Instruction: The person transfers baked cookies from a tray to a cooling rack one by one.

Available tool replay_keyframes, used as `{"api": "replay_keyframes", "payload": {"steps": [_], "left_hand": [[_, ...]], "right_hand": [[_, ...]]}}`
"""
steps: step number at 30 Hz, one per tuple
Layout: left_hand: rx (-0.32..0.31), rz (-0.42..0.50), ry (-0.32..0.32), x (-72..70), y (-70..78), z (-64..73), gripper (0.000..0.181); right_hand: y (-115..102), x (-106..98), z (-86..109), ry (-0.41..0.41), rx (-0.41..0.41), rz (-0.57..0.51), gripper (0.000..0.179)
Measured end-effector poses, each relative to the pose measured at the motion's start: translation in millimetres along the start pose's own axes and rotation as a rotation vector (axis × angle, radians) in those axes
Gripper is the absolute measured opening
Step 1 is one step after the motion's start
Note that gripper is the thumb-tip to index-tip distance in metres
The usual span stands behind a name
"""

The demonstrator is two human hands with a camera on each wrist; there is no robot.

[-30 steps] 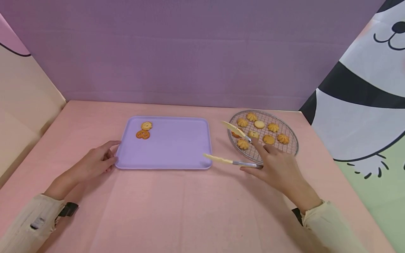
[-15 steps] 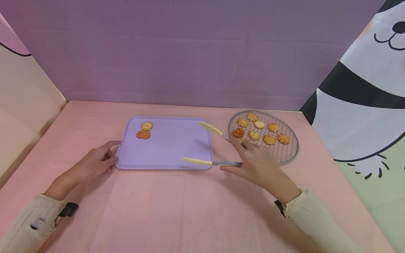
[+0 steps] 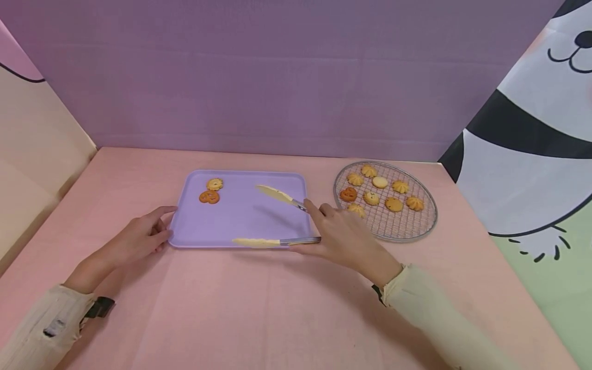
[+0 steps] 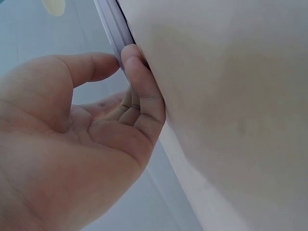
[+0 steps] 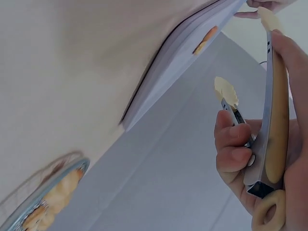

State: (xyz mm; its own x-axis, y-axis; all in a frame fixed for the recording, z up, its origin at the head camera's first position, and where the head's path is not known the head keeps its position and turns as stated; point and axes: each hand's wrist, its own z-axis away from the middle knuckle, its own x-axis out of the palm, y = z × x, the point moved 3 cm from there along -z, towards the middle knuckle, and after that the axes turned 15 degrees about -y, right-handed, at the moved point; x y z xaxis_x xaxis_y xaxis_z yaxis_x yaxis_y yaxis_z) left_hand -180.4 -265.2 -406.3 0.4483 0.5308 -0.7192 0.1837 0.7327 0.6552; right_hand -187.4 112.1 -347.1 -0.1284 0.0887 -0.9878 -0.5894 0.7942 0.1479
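Note:
My left hand (image 3: 139, 234) stays at the left edge of the lilac tray (image 3: 250, 221), thumb and finger tips right at its rim, other fingers curled. My right hand (image 3: 347, 236) grips a pair of metal tongs (image 5: 269, 139) with cream tips, a cream handle and a ring at the end. The tongs' two arms are spread apart over the tray's right half, with nothing between them. On the tray's left side lie a round cookie with a scalloped edge (image 3: 215, 184) and, just below it, a brown pretzel-shaped cookie (image 3: 209, 197).
Right of the tray lies a round wire cooling rack (image 3: 393, 231) with several cookies, among them a brown pretzel-shaped one (image 3: 348, 194) and a plain pale one (image 3: 380, 182). A purple wall (image 3: 277, 103) rises behind the pink tabletop (image 3: 259, 308).
My right hand has moved left with the spread tongs, from over the rack's left edge to above the tray. The left hand and the cookies have kept their places.

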Motion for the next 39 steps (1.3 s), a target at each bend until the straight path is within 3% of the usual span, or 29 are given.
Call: {"api": "replay_keyframes", "payload": {"steps": [9, 16, 22, 30, 39], "left_hand": [[0.007, -0.002, 0.002, -0.3, -1.1, 0.9, 0.049], [0.009, -0.001, -0.004, -0.1, -0.5, 1.0, 0.049], [0.015, -0.006, -0.001, -0.4, -2.7, -0.2, 0.049], [0.026, -0.001, -0.002, -0.1, 0.5, 1.8, 0.049], [0.018, 0.005, -0.004, -1.6, -0.2, 1.6, 0.048]], "right_hand": [[-19, 4, -24.0, 0.010, -0.086, 0.006, 0.073], [-32, 8, -41.2, -0.005, -0.108, 0.055, 0.072], [-40, 8, -65.0, 0.000, -0.134, 0.028, 0.067], [-54, 13, -98.3, -0.104, -0.119, -0.020, 0.060], [-62, 11, -117.4, -0.138, -0.120, -0.064, 0.050]]}}
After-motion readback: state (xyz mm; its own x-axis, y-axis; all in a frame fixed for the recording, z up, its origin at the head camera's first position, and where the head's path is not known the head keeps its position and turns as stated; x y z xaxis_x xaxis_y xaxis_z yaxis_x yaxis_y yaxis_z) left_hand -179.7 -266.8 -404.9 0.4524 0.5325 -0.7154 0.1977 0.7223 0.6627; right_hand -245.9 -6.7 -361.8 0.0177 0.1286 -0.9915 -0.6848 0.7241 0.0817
